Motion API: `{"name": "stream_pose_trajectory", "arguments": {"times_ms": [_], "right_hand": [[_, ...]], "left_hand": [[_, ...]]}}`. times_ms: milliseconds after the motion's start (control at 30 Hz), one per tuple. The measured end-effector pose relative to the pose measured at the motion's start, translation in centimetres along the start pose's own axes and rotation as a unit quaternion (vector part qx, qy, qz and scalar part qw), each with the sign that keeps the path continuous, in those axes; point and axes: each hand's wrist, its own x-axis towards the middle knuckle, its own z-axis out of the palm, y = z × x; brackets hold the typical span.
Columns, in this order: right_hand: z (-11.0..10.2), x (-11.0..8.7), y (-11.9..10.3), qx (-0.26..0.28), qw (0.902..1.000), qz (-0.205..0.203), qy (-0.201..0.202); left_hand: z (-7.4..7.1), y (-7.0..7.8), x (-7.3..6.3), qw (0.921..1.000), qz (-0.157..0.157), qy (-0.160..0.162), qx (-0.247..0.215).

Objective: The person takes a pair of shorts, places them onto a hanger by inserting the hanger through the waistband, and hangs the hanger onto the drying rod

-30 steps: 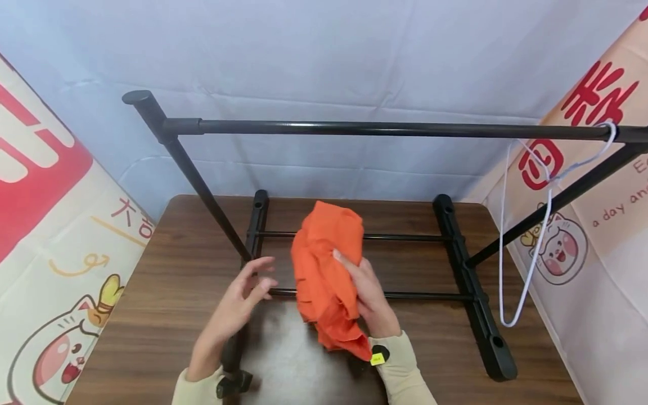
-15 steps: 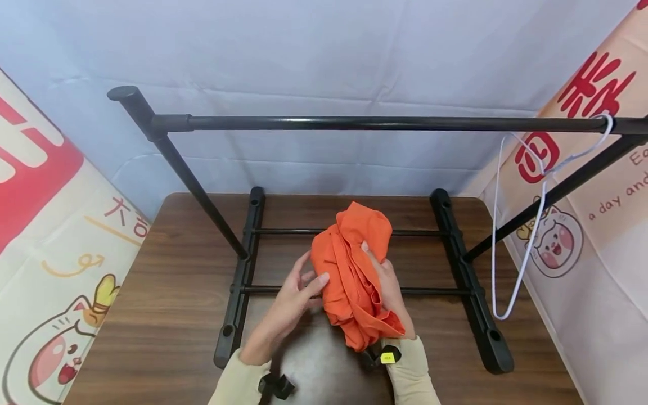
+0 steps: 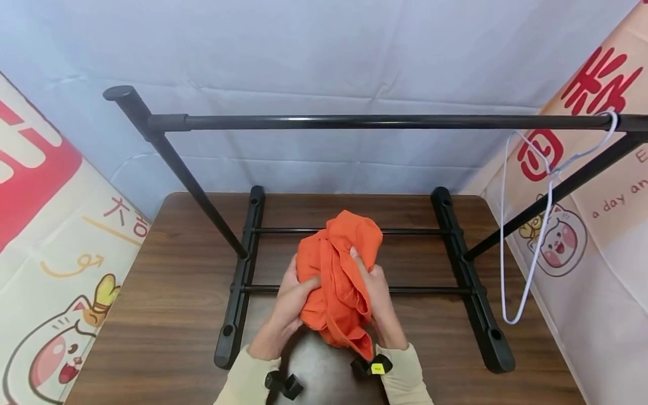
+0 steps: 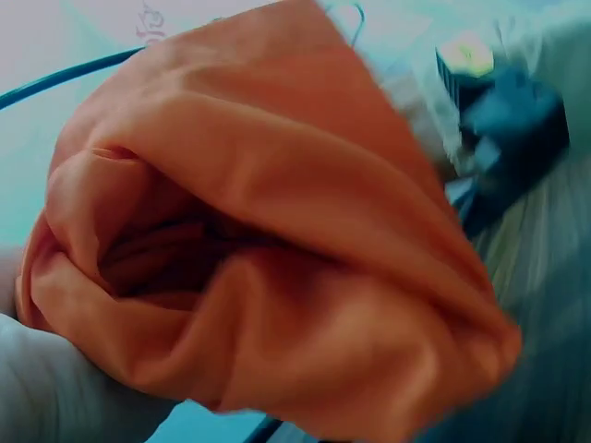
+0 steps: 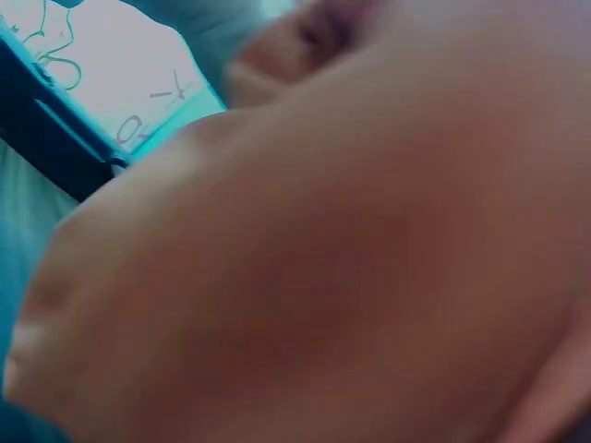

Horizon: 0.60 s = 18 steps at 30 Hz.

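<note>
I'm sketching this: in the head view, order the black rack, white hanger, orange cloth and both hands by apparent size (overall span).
Largest to smallest:
1. Black rack (runs past the right edge)
2. White hanger
3. Orange cloth
4. Left hand and right hand: too alike to rank, both partly hidden

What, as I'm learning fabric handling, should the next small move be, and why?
Probably spread the crumpled orange fabric bundle open: the left hand and right hand both grip it, and the slim white hanger hangs bare on the black tubular rail.
</note>
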Motion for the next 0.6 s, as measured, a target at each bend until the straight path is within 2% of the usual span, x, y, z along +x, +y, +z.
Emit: {"name": "stream_pose_trajectory", "arguments": {"times_ms": [167, 267, 367, 500, 600], "right_hand": [[-0.9, 0.1, -0.8, -0.041, 0.9990, -0.018, -0.008], [-1.6, -0.1, -1.5, -0.016, 0.9991, -0.039, -0.010], [-2.2, -0.7, -2.2, 0.003, 0.9974, -0.066, -0.029], [-2.2, -1.9, -2.5, -0.022, 0.9891, -0.122, -0.079], [-1.1, -2.8, -2.6, -0.091, 0.9779, -0.149, -0.116]], "left_hand": [[-0.7, 0.8, -0.1, 0.9958, 0.024, 0.036, 0.080], [-1.1, 1.5, -0.2, 0.9917, 0.030, 0.057, 0.111], [-1.3, 2.1, -0.3, 0.9881, 0.037, 0.070, 0.132], [-1.4, 2.7, -0.5, 0.9856, 0.061, 0.071, 0.141], [-1.2, 2.9, -0.6, 0.9868, 0.082, 0.051, 0.130]]}}
